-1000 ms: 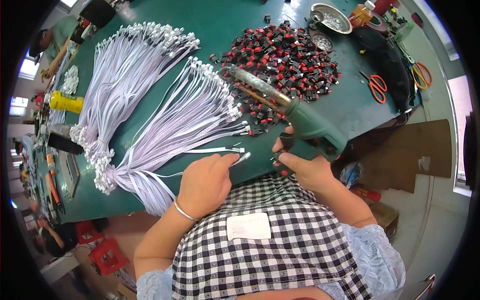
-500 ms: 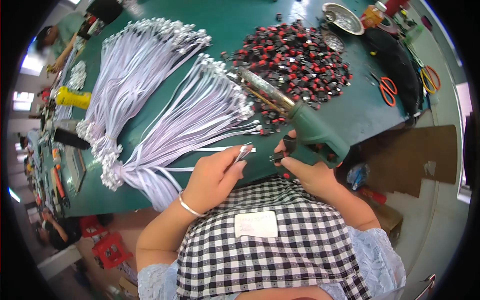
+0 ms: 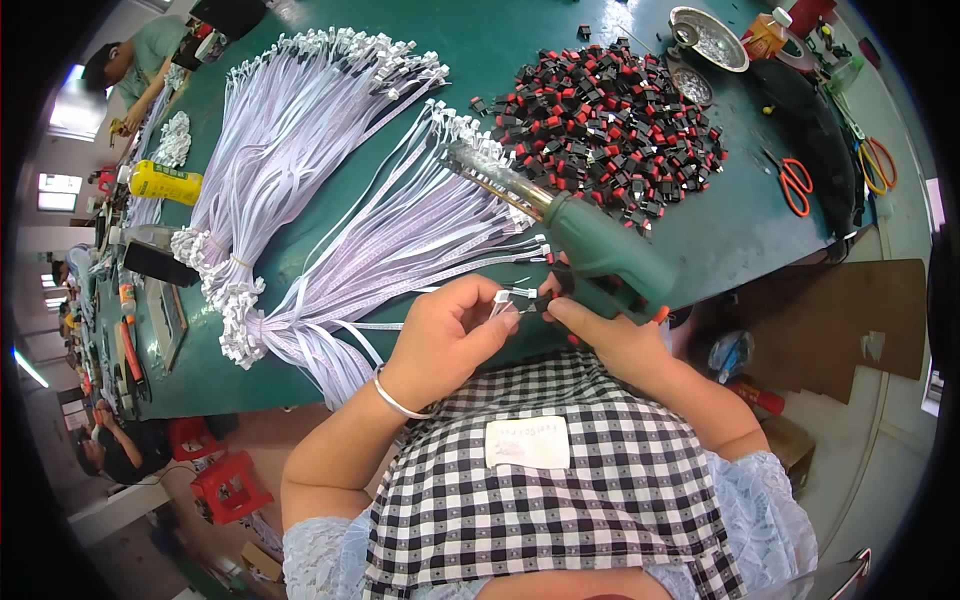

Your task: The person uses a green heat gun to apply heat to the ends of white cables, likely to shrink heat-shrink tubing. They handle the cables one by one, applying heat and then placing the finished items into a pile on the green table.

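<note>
My left hand [image 3: 445,325] is closed in a pinch on the end of a white flat cable, whose small white connector [image 3: 515,296] shows at the fingertips. Thumb and fingers of my right hand [image 3: 630,345] grip a small black rocker switch [image 3: 545,301], and its terminals meet or nearly meet the cable end. That same hand also appears to hold a green soldering gun [image 3: 610,245]; the fingers round its handle are partly hidden. The gun's metal barrel [image 3: 505,182] points up and left, over a fanned bundle of white cables [image 3: 400,240].
Another tied cable bundle [image 3: 290,140] lies farther left. A heap of black and red switches [image 3: 610,130] covers the far right. Around it are a metal dish [image 3: 710,40], orange-handled scissors [image 3: 796,187] and a black bag [image 3: 800,120]. A yellow bottle [image 3: 165,182] lies left; a person [image 3: 140,65] works beyond.
My hands have come together, bringing the cable end up to the switch. The soldering gun has shifted slightly left in the picture, while the whole table view has drifted a little right.
</note>
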{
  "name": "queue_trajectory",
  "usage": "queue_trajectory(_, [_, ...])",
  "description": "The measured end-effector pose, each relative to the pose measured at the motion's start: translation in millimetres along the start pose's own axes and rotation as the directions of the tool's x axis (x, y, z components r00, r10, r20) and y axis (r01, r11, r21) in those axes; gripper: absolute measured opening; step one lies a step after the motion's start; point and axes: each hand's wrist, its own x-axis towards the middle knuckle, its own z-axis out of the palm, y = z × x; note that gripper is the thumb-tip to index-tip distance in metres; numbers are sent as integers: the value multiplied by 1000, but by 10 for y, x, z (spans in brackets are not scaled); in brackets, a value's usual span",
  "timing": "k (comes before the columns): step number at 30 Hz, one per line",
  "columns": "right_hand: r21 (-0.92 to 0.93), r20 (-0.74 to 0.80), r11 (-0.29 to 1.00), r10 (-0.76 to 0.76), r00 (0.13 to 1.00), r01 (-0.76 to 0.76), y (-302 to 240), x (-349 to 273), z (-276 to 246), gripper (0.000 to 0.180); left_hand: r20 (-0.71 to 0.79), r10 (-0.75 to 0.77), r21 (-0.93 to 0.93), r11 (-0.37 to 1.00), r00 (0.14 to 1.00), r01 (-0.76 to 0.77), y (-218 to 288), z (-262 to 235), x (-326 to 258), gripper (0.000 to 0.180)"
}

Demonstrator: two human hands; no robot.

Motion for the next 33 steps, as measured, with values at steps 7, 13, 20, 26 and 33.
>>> queue_trajectory(7, [24,6,999,-36,999,36,6,-13,30,19,-10,-17,-58,998,1000,16,59,81,29,6])
queue_trajectory(13, [-15,-15,998,-64,998,64,24,1,20,19,2,1,-33,999,1000,-1,38,79,54,5])
queue_trajectory(20, [-311,-95,950,-10,995,-20,-82,-241,-452,33,-83,-63,-224,974,995,43,-72,33,145,6])
queue_trajectory(26, [-381,265,553,-702,661,741,635,-488,-837,27,-128,-49,-285,959,991,10,-117,35,240,5])
queue_trajectory(33, [-254,353,636,-640,682,728,1356,-451,-1334,44,-136,-43,-257,966,990,6,-110,42,257,4])
